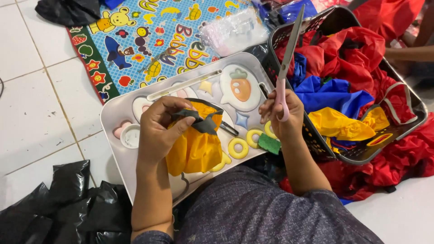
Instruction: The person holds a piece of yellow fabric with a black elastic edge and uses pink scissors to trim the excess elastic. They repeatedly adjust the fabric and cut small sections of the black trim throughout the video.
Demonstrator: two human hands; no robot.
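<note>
Left hand point(158, 129) is closed around a bunched yellow cloth point(195, 149) with a dark strip point(201, 121) on top, held over the grey tray point(118, 113). My right hand point(282, 113) grips pink-handled scissors point(285, 68), blades up and, I think, shut. I judge the cloth light, soft and slippery, so pinch it near the strip. 1 black basket point(409, 97) holds more cloth.

sleeves: grey-purple heathered, pushed up | forearms bare | no rings, watch
</note>
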